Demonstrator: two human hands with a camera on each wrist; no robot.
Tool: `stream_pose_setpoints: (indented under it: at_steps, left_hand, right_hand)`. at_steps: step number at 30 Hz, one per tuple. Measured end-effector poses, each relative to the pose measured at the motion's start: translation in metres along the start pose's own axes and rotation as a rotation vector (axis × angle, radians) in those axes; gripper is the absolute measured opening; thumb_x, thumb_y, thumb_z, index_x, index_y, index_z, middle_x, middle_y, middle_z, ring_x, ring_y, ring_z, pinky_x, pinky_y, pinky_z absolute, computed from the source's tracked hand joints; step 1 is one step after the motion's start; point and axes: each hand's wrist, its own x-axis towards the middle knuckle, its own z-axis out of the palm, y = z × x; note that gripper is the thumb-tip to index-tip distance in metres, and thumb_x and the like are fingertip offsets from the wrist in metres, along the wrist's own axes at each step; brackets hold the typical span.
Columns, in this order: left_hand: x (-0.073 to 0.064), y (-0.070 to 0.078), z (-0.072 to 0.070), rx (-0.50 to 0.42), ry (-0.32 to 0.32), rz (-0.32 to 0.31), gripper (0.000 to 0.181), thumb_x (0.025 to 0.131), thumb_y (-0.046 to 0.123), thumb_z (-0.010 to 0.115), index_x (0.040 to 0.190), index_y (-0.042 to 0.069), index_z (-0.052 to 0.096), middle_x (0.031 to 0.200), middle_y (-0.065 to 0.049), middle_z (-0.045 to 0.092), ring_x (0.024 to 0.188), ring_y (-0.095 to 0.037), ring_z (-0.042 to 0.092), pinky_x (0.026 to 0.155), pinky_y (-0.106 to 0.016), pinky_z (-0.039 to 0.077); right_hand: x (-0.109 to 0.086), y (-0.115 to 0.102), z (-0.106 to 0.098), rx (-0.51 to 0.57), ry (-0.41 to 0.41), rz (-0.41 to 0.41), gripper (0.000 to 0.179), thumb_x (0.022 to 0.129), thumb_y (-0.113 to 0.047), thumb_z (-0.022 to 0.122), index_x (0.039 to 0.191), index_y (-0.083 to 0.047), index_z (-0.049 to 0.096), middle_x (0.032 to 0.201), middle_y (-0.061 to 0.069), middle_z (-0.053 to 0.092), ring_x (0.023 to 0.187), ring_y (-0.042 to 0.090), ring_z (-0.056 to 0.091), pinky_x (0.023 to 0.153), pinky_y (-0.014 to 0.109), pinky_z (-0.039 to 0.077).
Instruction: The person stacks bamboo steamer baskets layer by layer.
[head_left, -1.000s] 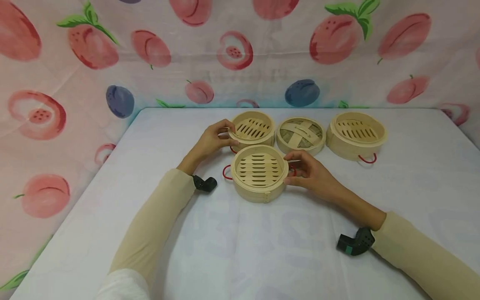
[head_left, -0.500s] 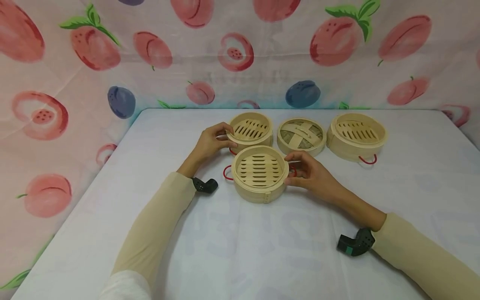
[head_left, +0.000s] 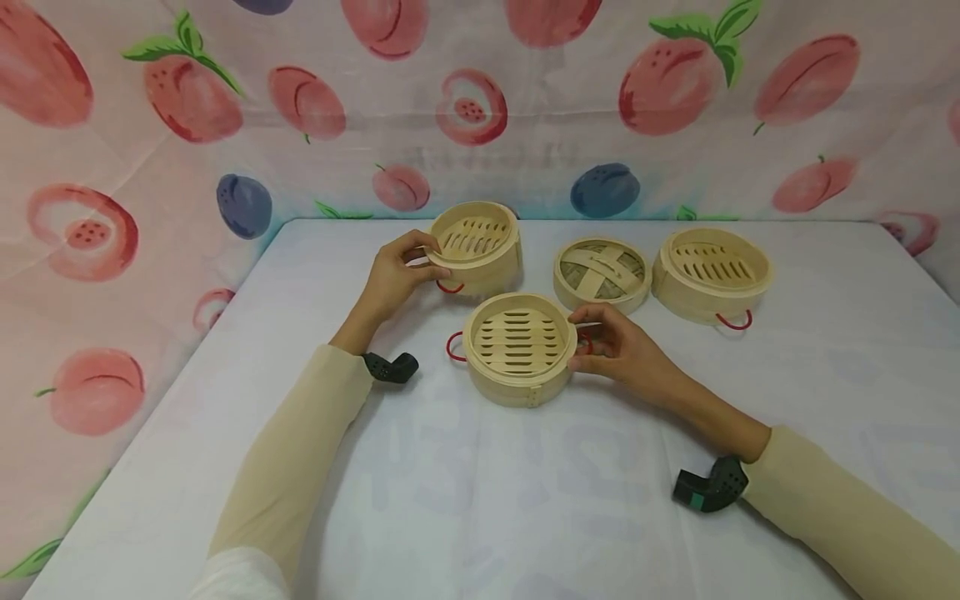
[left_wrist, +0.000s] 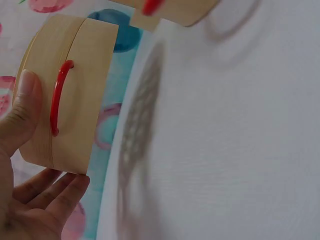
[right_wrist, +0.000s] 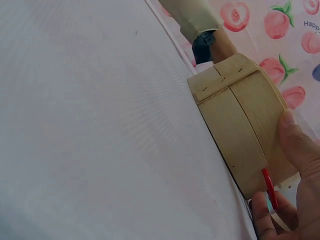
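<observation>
In the head view my left hand (head_left: 393, 275) grips a round bamboo steamer basket (head_left: 487, 277) by its left side, thumb in front and fingers at the rim. The left wrist view shows this basket (left_wrist: 82, 100) off the table, with a red handle on its wall. A second bamboo steamer basket (head_left: 517, 390), slatted inside, stands on the table nearer to me. My right hand (head_left: 628, 350) holds its right side. In the right wrist view, the thumb lies at this basket's (right_wrist: 240, 125) rim and the fingers curl near its red handle.
Behind the near basket lies a woven bamboo lid (head_left: 602, 271) with a strap handle. Another slatted steamer basket (head_left: 705, 302) stands right of it, its red handle facing me. A fruit-print cloth (head_left: 525, 108) hangs at the back of the white table (head_left: 480, 500).
My left hand has lifted its steamer basket and carried it left and back, away from the near basket and the lid. The right hand and its basket have stayed in place.
</observation>
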Motion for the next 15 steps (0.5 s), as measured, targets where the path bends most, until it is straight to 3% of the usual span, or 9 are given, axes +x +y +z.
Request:
stream_pose_setpoints:
  at_steps: [6,15]
  left_hand:
    - [-0.003,0.013,-0.006,-0.054,0.031,0.041,0.033,0.075,-0.003,0.079,0.1,0.002,0.059,0.114,-0.008,0.055,0.111,-0.022,0.059,0.075,-0.026,0.053]
    - [-0.015,0.031,-0.004,-0.062,0.057,0.024,0.034,0.074,-0.004,0.079,0.101,0.001,0.059,0.114,-0.01,0.055,0.114,-0.023,0.057,0.078,-0.027,0.053]
  right_hand:
    - [0.0,0.001,0.0,0.002,-0.002,-0.016,0.053,0.083,-0.001,0.073,0.127,0.001,0.043,0.125,0.016,0.047,0.107,0.024,0.055,0.086,0.026,0.049]
    - [0.0,0.001,0.0,0.014,-0.003,-0.023,0.054,0.083,-0.001,0.073,0.128,0.0,0.043,0.125,0.015,0.048,0.109,0.023,0.055,0.086,0.026,0.049]
